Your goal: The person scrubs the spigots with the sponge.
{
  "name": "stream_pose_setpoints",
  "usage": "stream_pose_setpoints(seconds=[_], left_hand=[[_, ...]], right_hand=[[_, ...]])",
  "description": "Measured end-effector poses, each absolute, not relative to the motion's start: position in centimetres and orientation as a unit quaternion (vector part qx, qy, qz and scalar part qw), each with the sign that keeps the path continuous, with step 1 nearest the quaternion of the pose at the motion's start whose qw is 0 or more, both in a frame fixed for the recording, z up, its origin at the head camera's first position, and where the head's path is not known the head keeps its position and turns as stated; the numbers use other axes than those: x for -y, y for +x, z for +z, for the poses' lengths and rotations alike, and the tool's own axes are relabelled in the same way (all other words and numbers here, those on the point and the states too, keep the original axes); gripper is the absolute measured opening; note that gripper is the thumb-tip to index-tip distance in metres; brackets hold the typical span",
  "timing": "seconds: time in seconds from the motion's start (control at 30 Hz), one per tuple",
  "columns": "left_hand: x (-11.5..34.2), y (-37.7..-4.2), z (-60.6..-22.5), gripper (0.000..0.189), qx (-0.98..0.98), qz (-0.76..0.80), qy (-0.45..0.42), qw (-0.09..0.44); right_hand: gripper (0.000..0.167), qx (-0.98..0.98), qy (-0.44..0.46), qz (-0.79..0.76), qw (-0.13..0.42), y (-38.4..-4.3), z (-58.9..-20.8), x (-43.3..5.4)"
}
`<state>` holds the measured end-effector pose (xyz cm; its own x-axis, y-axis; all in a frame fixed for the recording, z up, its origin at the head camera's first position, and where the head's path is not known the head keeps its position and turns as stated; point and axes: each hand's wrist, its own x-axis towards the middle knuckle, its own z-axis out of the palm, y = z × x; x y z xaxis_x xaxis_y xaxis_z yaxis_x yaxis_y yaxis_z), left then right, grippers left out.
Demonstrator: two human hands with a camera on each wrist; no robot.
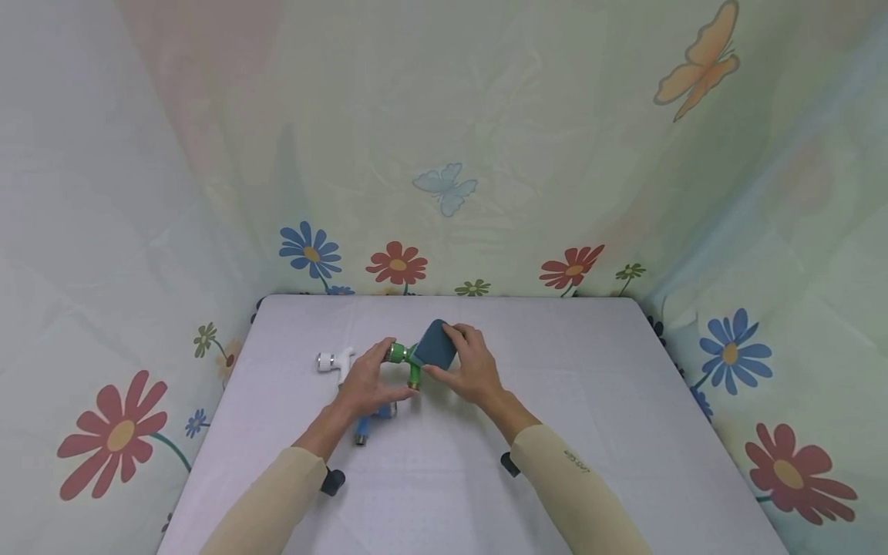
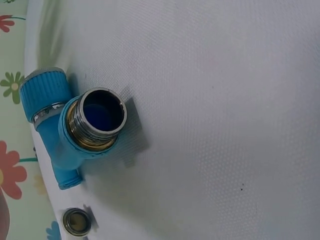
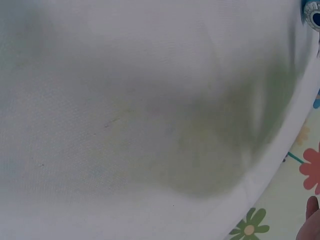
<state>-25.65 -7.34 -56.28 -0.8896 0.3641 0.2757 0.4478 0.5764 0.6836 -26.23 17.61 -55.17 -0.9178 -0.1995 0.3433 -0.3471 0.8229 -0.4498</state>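
My left hand (image 1: 366, 387) grips a green plastic pipe fitting (image 1: 414, 373) with a ribbed end and a threaded brass end, held above the table. In my right hand (image 1: 474, 368) is a flat dark blue square pad (image 1: 437, 347), pinched between thumb and fingers; it overlaps the green fitting, and whether they touch I cannot tell. Below my left hand lies a blue fitting (image 2: 55, 135), its ribbed cap and metal thread plain in the left wrist view. A white fitting (image 1: 335, 361) lies left of that hand, partly covered by it.
The white table (image 1: 590, 401) ends at a flowered cloth backdrop (image 1: 506, 231) behind and at both sides. A small round metal end (image 2: 76, 221) shows beside the blue fitting. In the right wrist view a fitting's metal end (image 3: 314, 17) shows in the top corner.
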Motion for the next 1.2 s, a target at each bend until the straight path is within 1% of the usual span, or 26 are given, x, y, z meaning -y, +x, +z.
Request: stream_pose_setpoints(seconds=[0.2, 0.37, 0.57, 0.8, 1.2], left_hand=[[7.45, -25.75, -56.44, 0.101, 0.89, -0.403, -0.206, 0.064], [7.39, -25.81, -56.39, 0.1, 0.887, -0.409, -0.202, 0.067], [7.24, -25.72, -56.21, 0.099, 0.883, -0.41, -0.214, 0.075], [7.1, -25.51, -56.01, 0.103, 0.883, -0.411, -0.215, 0.07], [6.95, -25.17, -55.78, 0.105, 0.886, -0.406, -0.215, 0.069]], right_hand=[[0.091, 0.93, 0.204, 0.27, 0.143, -25.82, -55.0, -17.33], [0.091, 0.925, 0.226, 0.266, 0.153, -25.84, -54.93, -17.21], [0.089, 0.924, 0.232, 0.268, 0.142, -26.06, -54.91, -17.29], [0.089, 0.925, 0.228, 0.275, 0.128, -26.23, -54.72, -17.33], [0.09, 0.927, 0.224, 0.276, 0.121, -26.3, -54.64, -17.2]])
